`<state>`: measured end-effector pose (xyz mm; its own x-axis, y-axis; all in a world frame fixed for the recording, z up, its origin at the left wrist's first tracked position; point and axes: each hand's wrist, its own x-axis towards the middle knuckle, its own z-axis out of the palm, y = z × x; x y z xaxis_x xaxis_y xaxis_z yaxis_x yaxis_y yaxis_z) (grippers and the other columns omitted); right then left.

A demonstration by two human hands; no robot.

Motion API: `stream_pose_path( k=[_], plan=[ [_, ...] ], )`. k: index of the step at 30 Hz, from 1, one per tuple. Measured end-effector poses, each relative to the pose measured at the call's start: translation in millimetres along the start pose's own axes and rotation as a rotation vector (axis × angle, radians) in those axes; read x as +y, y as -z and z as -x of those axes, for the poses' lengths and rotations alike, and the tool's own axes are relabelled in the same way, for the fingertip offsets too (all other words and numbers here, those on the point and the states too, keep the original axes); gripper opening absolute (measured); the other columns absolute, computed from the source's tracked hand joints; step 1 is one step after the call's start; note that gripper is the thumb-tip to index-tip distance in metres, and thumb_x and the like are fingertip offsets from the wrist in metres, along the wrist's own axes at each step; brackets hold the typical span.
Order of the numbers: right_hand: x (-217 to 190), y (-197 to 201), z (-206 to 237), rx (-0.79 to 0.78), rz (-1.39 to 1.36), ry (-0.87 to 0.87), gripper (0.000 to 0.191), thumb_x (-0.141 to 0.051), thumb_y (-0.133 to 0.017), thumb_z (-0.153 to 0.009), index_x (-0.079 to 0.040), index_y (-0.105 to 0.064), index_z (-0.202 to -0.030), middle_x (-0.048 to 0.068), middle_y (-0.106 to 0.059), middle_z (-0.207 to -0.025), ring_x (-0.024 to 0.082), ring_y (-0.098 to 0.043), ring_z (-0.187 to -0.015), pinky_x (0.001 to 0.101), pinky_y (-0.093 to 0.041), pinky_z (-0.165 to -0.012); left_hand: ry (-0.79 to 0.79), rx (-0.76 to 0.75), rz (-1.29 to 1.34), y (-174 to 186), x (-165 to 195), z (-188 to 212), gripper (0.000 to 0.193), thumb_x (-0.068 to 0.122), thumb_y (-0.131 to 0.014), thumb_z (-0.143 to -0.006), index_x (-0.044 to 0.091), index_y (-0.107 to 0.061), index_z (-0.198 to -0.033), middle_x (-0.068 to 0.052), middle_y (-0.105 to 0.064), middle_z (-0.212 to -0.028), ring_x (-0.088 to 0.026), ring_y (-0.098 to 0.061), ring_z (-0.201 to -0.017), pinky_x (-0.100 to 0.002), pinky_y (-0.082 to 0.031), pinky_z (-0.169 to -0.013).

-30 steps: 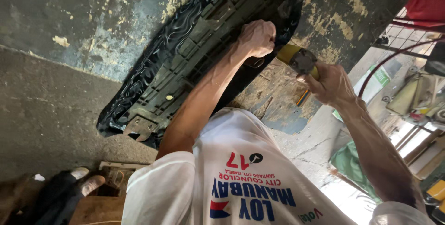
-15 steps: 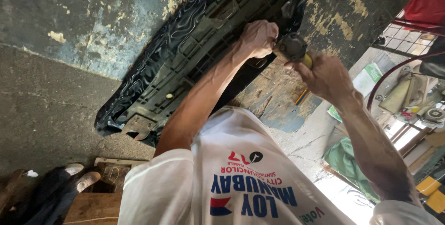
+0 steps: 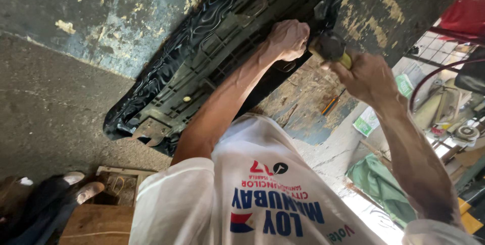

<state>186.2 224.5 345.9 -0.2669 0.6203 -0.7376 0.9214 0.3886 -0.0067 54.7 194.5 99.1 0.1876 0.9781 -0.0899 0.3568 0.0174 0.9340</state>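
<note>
A person's left hand clenches on the underside of a black motorcycle seat lying upturned on a worn bench, while the right hand grips a yellow-handled tool against the seat edge, likely fastening its cover, demanding steady, firm pressure.

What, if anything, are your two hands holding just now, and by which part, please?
The right hand holds a yellow-handled tool by its handle. The left hand is fisted against the black ribbed plastic panel; its grip is hidden.
</note>
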Motion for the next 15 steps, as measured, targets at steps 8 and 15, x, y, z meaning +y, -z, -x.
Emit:
stream_pose_path(
  k=[8, 15],
  plan=[
    [6, -7, 10, 0.11, -0.143, 0.079, 0.047, -0.052, -0.05, -0.101, -0.011, -0.072, -0.105, 0.0, -0.057, -0.054, 0.008, -0.046, -0.034, 0.0339, -0.042, -0.031, 0.105, -0.139, -0.067, 29, 24, 11, 0.014, 0.014, -0.061, -0.094, 0.012, -0.074, -0.089, -0.005, -0.071, -0.08, -0.017, -0.068, -0.068, -0.036, -0.058, -0.061],
    [75, -100, 62, 0.434, -0.447, 0.019, 0.028, -0.011, -0.051, -0.092, 0.002, -0.055, -0.067, 0.009, -0.062, -0.069, 0.013, -0.053, -0.044, 0.0332, -0.039, -0.037, 0.41, 0.434, 0.038, 48, 55, 142, 0.036, 0.042, -0.065, -0.101, 0.011, -0.067, -0.082, -0.008, -0.066, -0.07, -0.024, -0.066, -0.064, -0.042, -0.052, -0.063]
  ],
)
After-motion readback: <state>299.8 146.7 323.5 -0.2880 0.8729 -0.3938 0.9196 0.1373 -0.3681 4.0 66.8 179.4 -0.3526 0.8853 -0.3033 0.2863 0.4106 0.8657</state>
